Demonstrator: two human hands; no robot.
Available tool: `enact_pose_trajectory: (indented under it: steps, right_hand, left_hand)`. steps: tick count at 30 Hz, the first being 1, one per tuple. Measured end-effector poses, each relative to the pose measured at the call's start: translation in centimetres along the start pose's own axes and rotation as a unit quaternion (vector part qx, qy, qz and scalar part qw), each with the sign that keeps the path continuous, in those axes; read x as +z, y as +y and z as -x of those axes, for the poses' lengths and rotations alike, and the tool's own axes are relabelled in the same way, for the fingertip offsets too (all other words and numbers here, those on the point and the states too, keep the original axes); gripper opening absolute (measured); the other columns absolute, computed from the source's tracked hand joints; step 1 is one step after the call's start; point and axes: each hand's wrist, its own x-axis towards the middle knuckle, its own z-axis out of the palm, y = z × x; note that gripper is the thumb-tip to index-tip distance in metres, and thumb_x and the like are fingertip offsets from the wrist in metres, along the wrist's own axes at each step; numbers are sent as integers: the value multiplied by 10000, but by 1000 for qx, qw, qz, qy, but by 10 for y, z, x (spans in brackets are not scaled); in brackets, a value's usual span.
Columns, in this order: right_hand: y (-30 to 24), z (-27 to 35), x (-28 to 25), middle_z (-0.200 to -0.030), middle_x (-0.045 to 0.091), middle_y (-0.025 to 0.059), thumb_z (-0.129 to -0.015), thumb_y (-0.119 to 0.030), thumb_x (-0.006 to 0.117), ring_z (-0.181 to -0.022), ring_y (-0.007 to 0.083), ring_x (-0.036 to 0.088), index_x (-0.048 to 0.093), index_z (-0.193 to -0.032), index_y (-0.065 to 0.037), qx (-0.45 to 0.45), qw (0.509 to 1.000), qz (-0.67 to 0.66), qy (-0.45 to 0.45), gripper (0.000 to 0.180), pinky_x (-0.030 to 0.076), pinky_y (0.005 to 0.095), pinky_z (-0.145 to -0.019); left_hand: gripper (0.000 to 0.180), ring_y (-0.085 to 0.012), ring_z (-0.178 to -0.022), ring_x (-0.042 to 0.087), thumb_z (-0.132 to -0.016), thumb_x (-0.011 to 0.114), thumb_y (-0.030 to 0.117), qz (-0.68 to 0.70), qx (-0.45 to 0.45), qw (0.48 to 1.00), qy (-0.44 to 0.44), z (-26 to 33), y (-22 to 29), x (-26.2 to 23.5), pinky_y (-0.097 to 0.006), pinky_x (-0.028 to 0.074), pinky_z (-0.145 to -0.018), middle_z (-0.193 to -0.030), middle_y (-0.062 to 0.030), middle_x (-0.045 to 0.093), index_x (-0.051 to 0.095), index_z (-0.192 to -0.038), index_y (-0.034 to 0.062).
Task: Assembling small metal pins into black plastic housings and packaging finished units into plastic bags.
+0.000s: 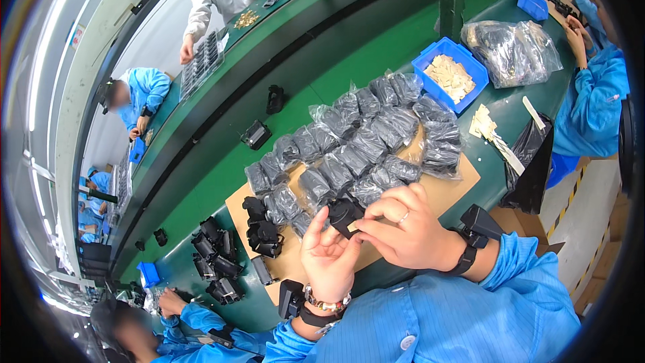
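Note:
My left hand (328,259) grips a black plastic part (343,212) between thumb and fingers, holding it up over the cardboard sheet (463,185). Against the lower edge of that part, the thumb and forefinger of my right hand (411,232) pinch a small pale tag (353,226). Whether the tag is stuck to the part I cannot tell. Just beyond my hands, rows of black parts in clear bags (353,161) cover much of the cardboard. Unbagged black parts (263,235) sit at its left edge, left of my left hand.
A blue bin (481,84) of pale tags stands beyond the bagged rows, beside a large clear bag (514,54). Loose pale strips (494,136) and a black bag (527,168) lie at right. More black parts (215,259) are piled at left; two sit on the green belt (222,168). Co-workers sit on both sides.

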Motion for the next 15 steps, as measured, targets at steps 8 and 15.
enact_pose_trajectory:
  steps: [8, 15]
  right_hand:
    - [14, 9, -2, -816, 574, -2, -706, -159, 707, -798, 204, 520, 661, -763, -117, 131, 968, -209, -39, 84, 368, 334, -710]
    - [30, 10, -18, -822, 562, 31, -733, -105, 692, -829, 209, 520, 590, -726, -75, 141, 943, -281, -108, 107, 396, 338, -757]
  left_hand:
    - [466, -220, -1031, 580, -737, 588, -166, -167, -4, 985, -44, 4, 3, 1, -309, 496, -870, -1125, -165, 572, 479, -1170, -32]
    - [299, -259, -1065, 562, -651, 623, -171, -234, 19, 971, -48, -10, 11, 12, -339, 525, -851, -1340, -247, 358, 497, -892, -47]
